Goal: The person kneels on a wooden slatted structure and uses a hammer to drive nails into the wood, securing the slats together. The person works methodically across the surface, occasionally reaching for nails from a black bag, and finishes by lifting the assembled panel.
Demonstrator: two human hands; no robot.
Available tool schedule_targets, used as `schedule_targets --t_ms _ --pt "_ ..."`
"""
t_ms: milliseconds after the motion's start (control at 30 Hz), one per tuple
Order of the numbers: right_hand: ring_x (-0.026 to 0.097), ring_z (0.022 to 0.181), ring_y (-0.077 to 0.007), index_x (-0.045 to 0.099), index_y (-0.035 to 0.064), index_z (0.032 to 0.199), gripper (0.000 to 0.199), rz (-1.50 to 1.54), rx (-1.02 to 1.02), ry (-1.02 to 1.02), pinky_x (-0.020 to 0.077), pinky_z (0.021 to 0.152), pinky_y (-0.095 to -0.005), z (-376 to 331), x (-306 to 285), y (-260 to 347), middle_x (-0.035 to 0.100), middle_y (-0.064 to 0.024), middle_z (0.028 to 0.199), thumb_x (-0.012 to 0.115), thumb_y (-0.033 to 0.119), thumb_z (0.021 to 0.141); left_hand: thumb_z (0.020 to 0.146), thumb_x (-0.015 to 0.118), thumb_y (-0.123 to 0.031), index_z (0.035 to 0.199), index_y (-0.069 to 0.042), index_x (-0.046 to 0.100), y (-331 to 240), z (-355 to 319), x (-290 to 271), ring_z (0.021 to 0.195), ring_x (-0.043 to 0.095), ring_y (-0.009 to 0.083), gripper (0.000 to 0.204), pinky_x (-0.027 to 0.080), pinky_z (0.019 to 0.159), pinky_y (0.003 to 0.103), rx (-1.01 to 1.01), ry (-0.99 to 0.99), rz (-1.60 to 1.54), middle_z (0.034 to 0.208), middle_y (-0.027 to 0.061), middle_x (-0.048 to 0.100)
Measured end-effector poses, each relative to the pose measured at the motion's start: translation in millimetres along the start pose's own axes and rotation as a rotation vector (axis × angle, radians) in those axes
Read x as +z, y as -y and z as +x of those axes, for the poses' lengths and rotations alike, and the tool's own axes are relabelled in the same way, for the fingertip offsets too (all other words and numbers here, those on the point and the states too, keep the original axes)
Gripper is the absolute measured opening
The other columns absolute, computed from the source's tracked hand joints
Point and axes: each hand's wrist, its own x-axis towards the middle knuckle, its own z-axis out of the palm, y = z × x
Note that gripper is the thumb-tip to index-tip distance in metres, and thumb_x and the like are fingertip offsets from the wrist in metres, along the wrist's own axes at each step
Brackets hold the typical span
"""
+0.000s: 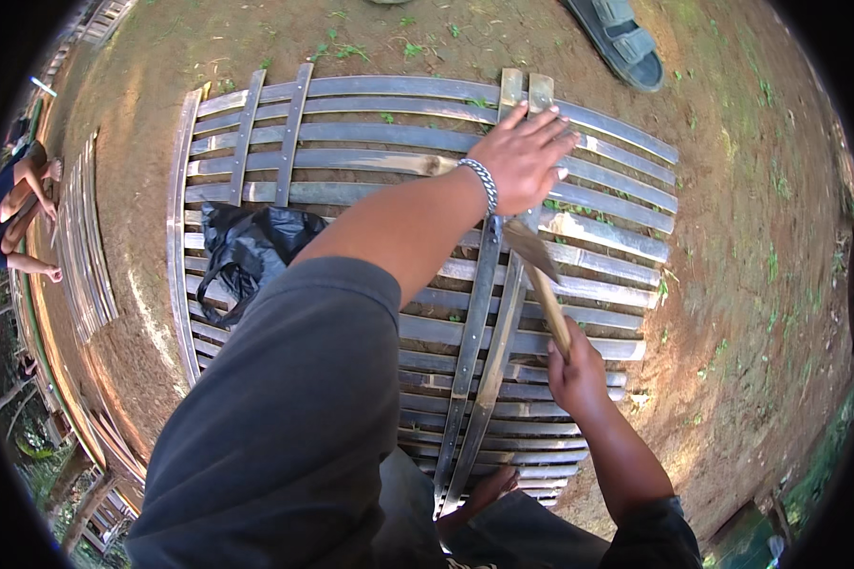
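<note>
A panel of split bamboo slats (pixel 389 135) lies on the ground in front of me, with long crosspieces fixed over it. My left hand (pixel 522 161) reaches across and lies flat, fingers a little apart, over two parallel crosspieces (pixel 489 351) near their far ends. A chain bracelet circles that wrist. Wrapped round a wooden handle, my right hand (pixel 579 372) grips a hammer (pixel 533 251) at the right of the crosspieces. Its dark, tapering head is just below my left hand. Whether a nail is under the left hand cannot be seen.
A crumpled black plastic bag (pixel 251 251) lies on the panel's left part. Beyond the far right edge a sandal (pixel 626 47) shows on the dirt. Another person (pixel 24 213) sits at the far left beside a second slatted panel (pixel 85 247). My bare foot (pixel 479 493) is at the near edge.
</note>
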Motion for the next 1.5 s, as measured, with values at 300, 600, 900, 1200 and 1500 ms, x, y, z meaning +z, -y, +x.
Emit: schedule_targets --t_ms 300,600,900,1200,1500 --pt "0.071 0.081 -0.0456 0.046 -0.0021 0.137 0.048 0.080 0.041 -0.033 0.0586 0.069 -0.0472 10 1 -5 0.069 -0.0264 0.099 0.062 0.000 0.092 0.102 0.046 -0.028 0.155 -0.009 0.041 7 8 -1 0.153 0.029 0.0299 0.056 0.015 0.127 0.053 0.018 -0.028 0.002 0.160 0.0159 0.041" --pt "0.071 0.084 -0.0462 0.048 0.0015 0.137 0.045 0.085 0.112 0.005 0.0589 0.072 -0.0480 -3 3 -1 0.068 -0.0282 0.109 0.062 0.002 0.094 0.103 0.046 -0.029 0.155 -0.008 0.041 3 -1 -1 0.154 0.028 0.0301 0.056 0.015 0.127 0.052 0.008 0.002 0.003 0.160 0.0162 0.040" --pt "0.071 0.085 -0.0469 0.049 0.0023 0.137 0.044 0.097 0.137 0.005 0.0583 0.071 -0.0497 -9 6 0 0.069 -0.0299 0.109 0.063 0.006 0.095 0.103 0.046 -0.029 0.155 -0.008 0.039 2 -1 -3 0.154 0.028 0.0305 0.057 0.015 0.127 0.053 0.002 0.022 -0.012 0.161 0.0162 0.039" --pt "0.071 0.078 -0.0436 0.049 -0.0043 0.133 0.043 0.093 0.154 -0.014 0.0567 0.069 -0.0454 -6 3 2 0.068 -0.0257 0.089 0.064 0.002 0.093 0.103 0.046 -0.028 0.156 -0.007 0.038 0 -1 2 0.154 0.028 0.0309 0.058 0.015 0.127 0.052 -0.001 0.020 -0.021 0.160 0.0166 0.040" --pt "0.072 0.080 -0.0420 0.048 0.0015 0.138 0.044 0.071 0.155 -0.012 0.0565 0.069 -0.0440 6 1 4 0.069 -0.0248 0.095 0.062 0.004 0.096 0.102 0.047 -0.028 0.156 -0.008 0.038 4 5 -8 0.154 0.027 0.0306 0.058 0.015 0.127 0.052 0.021 0.010 -0.013 0.161 0.0162 0.039"
